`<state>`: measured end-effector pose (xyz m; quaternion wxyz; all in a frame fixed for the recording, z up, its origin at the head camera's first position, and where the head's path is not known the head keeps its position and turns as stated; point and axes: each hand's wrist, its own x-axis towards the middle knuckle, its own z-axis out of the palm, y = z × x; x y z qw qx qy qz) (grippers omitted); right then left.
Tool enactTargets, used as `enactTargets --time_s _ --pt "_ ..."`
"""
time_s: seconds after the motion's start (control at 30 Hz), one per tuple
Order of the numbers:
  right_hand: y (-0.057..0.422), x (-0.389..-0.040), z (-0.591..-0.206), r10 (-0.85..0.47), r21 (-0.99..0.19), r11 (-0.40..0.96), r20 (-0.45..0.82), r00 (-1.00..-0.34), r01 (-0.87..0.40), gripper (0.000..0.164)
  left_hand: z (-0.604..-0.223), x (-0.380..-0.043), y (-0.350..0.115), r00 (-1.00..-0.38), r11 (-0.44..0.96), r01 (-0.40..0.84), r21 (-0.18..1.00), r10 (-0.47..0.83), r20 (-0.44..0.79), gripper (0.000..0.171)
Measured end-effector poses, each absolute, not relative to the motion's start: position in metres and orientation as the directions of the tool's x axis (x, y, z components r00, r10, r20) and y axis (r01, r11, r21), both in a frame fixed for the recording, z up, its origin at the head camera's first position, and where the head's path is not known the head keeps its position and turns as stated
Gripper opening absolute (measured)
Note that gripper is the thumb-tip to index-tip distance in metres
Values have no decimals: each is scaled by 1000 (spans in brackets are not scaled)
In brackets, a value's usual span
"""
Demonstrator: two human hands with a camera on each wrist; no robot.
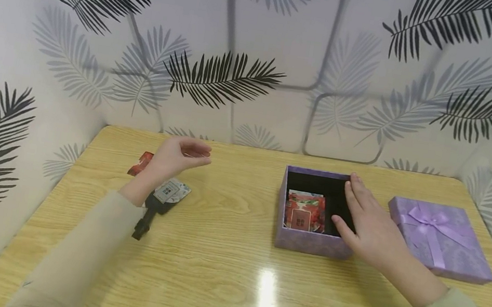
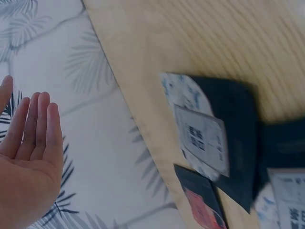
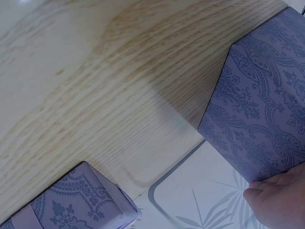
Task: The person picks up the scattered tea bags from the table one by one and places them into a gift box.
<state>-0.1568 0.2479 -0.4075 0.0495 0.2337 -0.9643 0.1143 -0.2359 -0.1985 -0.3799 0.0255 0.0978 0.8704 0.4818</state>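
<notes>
Pale sleeves [image 1: 76,255] fill the lower corners; the left hand [image 1: 177,155], relaxed and empty, hangs left of centre near packets [image 2: 240,129] with unreadable labels [image 2: 202,138]; the right hand [image 1: 374,229], fingers extended, touches the purple box [image 1: 313,243] right of centre.

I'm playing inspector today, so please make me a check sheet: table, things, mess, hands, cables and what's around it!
Surface: wood-grain table, with a bright glare streak.
Job's things: open purple box with red packets inside; purple lid with a bow, to the box's right; labelled packets at the table's left.
Clutter: nothing seen.
Left hand: raised, holding nothing.
Right hand: touching the box's right side.
Cables: nothing seen.
Surroundings: leaf-patterned wall behind and at the left.
</notes>
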Motion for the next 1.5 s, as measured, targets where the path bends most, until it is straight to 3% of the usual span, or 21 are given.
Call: enactTargets --time_s 0.77,1.5 --pt "249 -157 -408 -438 -204 864 149 -887 -461 82 -411 -230 -263 -1000 587 27 809 25 16 38" --pt "249 -158 -408 -437 -195 865 162 -885 -462 82 -438 -235 -286 -993 661 -45 749 51 -104 43"
